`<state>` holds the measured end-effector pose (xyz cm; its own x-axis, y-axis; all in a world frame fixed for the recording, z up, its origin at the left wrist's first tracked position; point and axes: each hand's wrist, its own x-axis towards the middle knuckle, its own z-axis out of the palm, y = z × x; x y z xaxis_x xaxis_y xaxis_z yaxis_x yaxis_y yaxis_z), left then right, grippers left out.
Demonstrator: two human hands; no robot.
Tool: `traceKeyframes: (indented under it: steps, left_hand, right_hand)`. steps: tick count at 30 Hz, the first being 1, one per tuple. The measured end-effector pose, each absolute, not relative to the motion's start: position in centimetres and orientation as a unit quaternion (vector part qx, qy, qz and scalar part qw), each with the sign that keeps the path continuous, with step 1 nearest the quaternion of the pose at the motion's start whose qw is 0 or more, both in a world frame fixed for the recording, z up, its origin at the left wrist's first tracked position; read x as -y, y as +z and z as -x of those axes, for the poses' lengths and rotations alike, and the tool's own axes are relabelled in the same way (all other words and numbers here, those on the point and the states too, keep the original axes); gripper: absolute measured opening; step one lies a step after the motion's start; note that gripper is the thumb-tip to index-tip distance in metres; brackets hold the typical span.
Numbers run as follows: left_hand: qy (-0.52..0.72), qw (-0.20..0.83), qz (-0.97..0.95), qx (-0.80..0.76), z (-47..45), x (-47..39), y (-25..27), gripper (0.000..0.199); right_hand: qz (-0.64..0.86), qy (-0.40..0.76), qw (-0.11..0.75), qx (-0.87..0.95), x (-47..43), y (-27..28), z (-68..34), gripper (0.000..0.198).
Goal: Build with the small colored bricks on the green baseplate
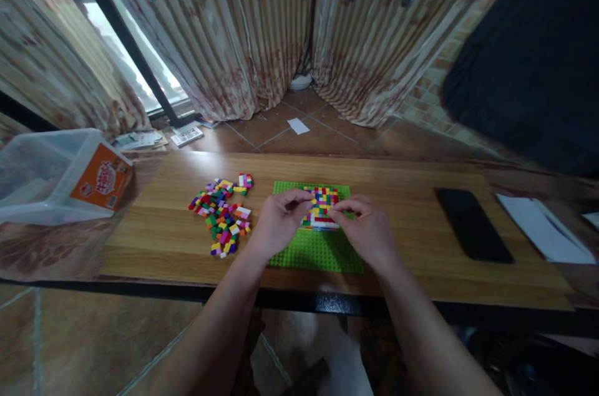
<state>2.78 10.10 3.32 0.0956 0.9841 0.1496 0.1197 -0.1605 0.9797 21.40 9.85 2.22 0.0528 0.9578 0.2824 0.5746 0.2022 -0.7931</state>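
Note:
A green studded baseplate [318, 252] lies on the wooden table in front of me. On its upper half sits a multicoloured block of toy building bricks [325, 196], with white bricks along its near edge. My left hand [281, 218] reaches over the block's left side, thumb and forefinger pinched together beside a spot of yellow. From the right, my right hand [367, 224] meets the near right part of the block with its fingertips closed together. Whatever either pinch holds is too small to make out.
Left of the baseplate lies a loose heap of coloured bricks [222, 212]. A clear plastic tub with an orange label [100, 178] stands at the far left. A black phone [472, 224] and white papers [545, 227] lie to the right. Striped curtains [262, 40] hang behind the table.

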Motion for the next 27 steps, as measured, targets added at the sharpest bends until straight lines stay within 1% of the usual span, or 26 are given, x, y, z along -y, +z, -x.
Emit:
traceKeyframes:
  steps: [5,9,16,22,24,27]
  left_hand:
    - [0.469,0.444,-0.612,-0.457,-2.9,-9.9,3.8,0.014]
    - [0.475,0.452,-0.616,-0.437,-3.2,-9.7,3.9,0.019]
    - [0.464,0.463,-0.625,-0.424,-3.4,-9.3,4.4,0.025]
    - [0.454,0.456,-0.637,-0.425,-3.5,-9.1,5.0,0.027]
    - [0.449,0.452,-0.644,-0.422,-3.6,-9.0,5.2,0.025]
    - [0.450,0.458,-0.649,-0.408,-3.7,-8.9,5.4,0.025]
  right_hand:
    - [0.536,0.258,0.471,0.651,-9.4,2.9,-21.2,0.015]
    - [0.496,0.308,0.487,0.649,-9.1,3.4,-20.6,0.014]
    - [0.487,0.366,0.489,0.624,-8.8,4.0,-20.1,0.014]
    - [0.484,0.384,0.477,0.625,-8.6,4.5,-20.4,0.017]
    - [0.473,0.408,0.481,0.615,-8.7,4.5,-20.6,0.017]
    - [0.449,0.474,0.488,0.579,-9.0,4.3,-21.1,0.018]
